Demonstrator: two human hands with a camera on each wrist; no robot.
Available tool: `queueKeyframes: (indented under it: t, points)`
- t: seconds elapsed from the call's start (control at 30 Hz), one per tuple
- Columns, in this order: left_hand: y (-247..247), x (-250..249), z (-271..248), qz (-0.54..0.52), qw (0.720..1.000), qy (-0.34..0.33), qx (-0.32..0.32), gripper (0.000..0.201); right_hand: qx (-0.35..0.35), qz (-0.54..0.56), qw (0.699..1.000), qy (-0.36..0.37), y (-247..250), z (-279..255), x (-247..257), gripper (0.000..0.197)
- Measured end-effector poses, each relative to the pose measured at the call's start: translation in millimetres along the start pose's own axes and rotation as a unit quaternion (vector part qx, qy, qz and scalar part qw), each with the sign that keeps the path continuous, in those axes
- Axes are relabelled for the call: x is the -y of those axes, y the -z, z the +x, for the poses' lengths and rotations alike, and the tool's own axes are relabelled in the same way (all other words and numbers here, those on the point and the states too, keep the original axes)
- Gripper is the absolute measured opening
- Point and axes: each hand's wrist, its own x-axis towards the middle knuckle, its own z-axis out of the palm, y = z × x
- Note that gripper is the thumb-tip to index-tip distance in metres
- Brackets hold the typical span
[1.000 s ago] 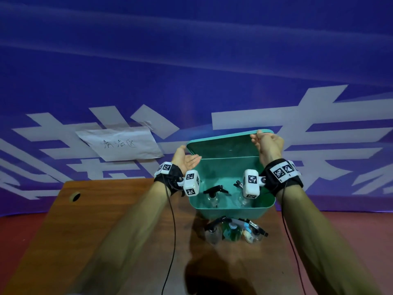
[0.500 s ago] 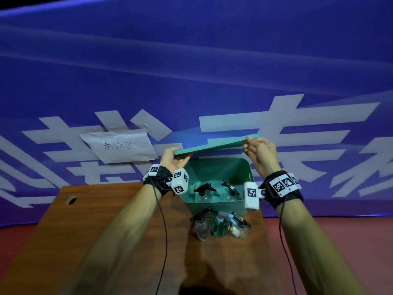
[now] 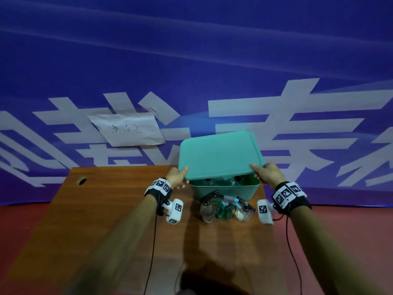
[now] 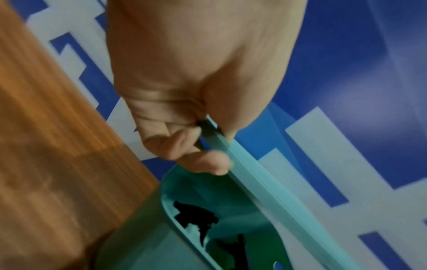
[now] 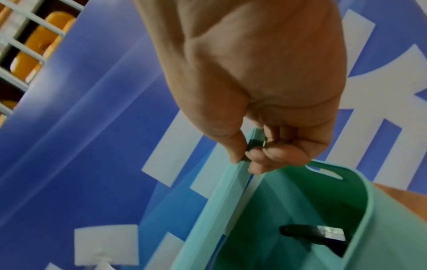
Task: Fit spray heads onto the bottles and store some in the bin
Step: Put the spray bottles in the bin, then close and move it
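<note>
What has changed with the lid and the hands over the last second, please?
The teal lid swung from standing upright behind the bin, through level, to tilting down over it, near edge not yet seated. The left hand, open beside the lid a second ago, now pinches its left edge; the right hand kept its grip. The three spray bottles in front and those inside the bin stayed put.

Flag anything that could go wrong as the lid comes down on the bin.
The lid is tilted over the bin, near edge raised; it could seat crooked. The left hand and right hand pinch its edges, so fingers could get trapped. Three bottles against the bin's front wall could topple if it shifts.
</note>
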Motion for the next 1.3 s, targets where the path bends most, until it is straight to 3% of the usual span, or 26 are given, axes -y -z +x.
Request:
queueKeyframes:
  t: [0.1,0.2,0.3,0.43,0.7,0.83,1.0,1.13,1.3]
  points:
    - [5.0,11.5,12.5,0.118,0.991,-0.032,0.047,0.042,-0.003,-0.049,0.999,0.022,-8.7,4.5,-12.7,0.029]
    - [6.6,14.7,20.9,0.133,0.988,-0.050,0.063,0.033,0.012,-0.092,0.996,0.005,-11.8,5.7,-23.7,0.043]
    - [3.9,15.1,27.1,0.118,0.989,-0.076,0.046,0.029,-0.028,-0.163,0.986,0.021,-13.4,12.1,-35.6,0.062]
    - [-7.2,28.6,50.2,0.123,0.988,-0.070,0.069,0.040,-0.075,-0.174,0.980,0.060,-17.4,6.6,-39.0,0.061]
    - [-18.2,35.8,44.3,0.128,0.988,-0.061,0.052,0.041,-0.123,-0.235,0.960,0.095,-27.5,4.0,-54.7,0.059]
    - [-19.9,39.1,39.5,0.100,0.992,-0.069,0.041,0.051,-0.150,-0.232,0.955,0.111,-30.8,2.0,-62.3,0.049]
    - [-23.9,41.0,39.4,0.103,0.993,-0.038,0.041,0.066,-0.169,-0.223,0.953,0.113,-30.7,2.7,-74.5,0.049]
    - [-25.4,40.7,47.1,0.145,0.987,-0.043,0.055,0.043,-0.171,-0.215,0.955,0.107,-30.5,2.7,-80.0,0.050]
    - [-20.2,35.8,49.8,0.170,0.981,-0.061,0.073,0.032,-0.166,-0.206,0.958,0.116,-32.3,5.4,-77.6,0.047]
